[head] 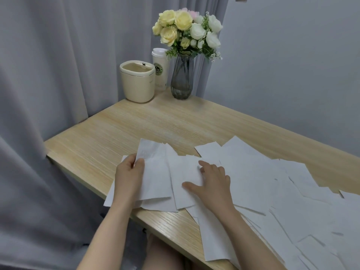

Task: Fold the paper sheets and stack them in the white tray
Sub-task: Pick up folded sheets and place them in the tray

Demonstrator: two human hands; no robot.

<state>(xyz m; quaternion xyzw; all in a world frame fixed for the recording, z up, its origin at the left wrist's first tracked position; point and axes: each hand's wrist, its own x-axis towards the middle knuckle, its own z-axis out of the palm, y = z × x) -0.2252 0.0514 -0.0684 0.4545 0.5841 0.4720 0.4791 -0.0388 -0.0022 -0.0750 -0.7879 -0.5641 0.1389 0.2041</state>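
Observation:
Several white paper sheets lie spread and overlapping across the wooden table, from the near left edge to the right. My left hand pinches the left edge of one sheet between thumb and fingers. My right hand rests flat with spread fingers on the neighbouring sheet, pressing it down. No white tray is in view.
At the table's far corner stand a cream lidded container, a white takeaway cup and a grey glass vase with yellow and white flowers. Grey curtains hang at the left and back. The table's left edge is near my left hand.

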